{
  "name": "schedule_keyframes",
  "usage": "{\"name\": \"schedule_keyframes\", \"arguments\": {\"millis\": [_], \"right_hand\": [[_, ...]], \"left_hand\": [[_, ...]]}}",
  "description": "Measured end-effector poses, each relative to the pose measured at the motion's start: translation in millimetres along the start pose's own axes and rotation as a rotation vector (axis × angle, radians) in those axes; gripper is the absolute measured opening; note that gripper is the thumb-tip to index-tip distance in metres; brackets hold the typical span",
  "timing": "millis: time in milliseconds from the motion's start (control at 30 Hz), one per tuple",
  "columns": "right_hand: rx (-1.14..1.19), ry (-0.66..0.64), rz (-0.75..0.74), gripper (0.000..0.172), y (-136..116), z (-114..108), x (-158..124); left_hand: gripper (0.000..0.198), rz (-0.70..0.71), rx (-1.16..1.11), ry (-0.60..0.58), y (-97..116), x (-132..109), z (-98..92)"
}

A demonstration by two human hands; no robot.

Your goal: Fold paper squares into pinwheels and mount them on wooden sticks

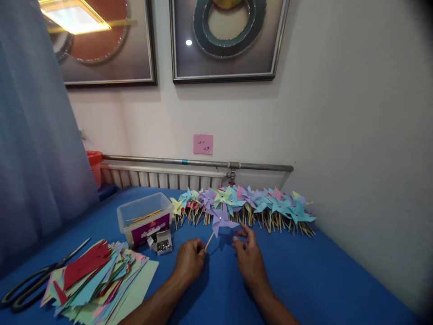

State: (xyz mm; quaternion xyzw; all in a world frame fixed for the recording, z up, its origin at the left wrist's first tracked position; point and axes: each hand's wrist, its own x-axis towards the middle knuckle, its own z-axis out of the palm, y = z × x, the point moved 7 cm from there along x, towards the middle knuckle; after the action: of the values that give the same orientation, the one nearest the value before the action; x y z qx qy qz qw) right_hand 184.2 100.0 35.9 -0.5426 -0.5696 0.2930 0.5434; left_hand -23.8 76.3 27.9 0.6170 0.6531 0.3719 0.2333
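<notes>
A purple paper pinwheel (pixel 221 218) on a thin wooden stick stands tilted above the blue table. My left hand (pixel 190 261) is closed around the lower part of its stick. To the right of the blades, my right hand (pixel 248 255) has its fingers apart and curved, close to one blade tip, with nothing visible in it. Whether a fingertip touches that blade I cannot tell. Behind lies a long heap of finished pinwheels (pixel 250 201) in blue, purple, green, pink and yellow, their sticks pointing toward me.
A clear plastic box (pixel 145 212) of sticks stands left, with a small open carton of metal pins (pixel 164 243) before it. Cut coloured paper (pixel 101 280) and black-handled scissors (pixel 37 282) lie near left. Behind the blue table (pixel 311 280) are a radiator (pixel 155 178) and pipe.
</notes>
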Motion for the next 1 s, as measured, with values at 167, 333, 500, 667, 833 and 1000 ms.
{"name": "schedule_keyframes", "arguments": {"millis": [167, 333, 500, 667, 833, 1000], "right_hand": [[-0.069, 0.006, -0.081, 0.057, -10, -6, 2], [-0.107, -0.044, -0.138, 0.050, -14, 4, -6], [-0.193, -0.101, -0.202, 0.046, -17, 11, -12], [-0.200, -0.177, -0.282, 0.041, -23, 19, -21], [-0.157, -0.288, -0.293, 0.035, -25, 30, -26], [-0.048, -0.098, -0.054, 0.051, -3, 11, -6]], "left_hand": [[0.013, -0.023, 0.015, -0.025, -1, -1, 2.3], [0.014, -0.011, -0.004, -0.005, 0, 0, -1.0], [0.013, -0.004, -0.005, 0.002, 0, 1, -2.2], [0.013, -0.007, -0.011, -0.003, 1, 0, -0.8], [0.012, 0.005, -0.039, -0.009, 4, -2, 0.4], [0.013, -0.014, -0.042, -0.002, 0, 0, -0.4]]}}
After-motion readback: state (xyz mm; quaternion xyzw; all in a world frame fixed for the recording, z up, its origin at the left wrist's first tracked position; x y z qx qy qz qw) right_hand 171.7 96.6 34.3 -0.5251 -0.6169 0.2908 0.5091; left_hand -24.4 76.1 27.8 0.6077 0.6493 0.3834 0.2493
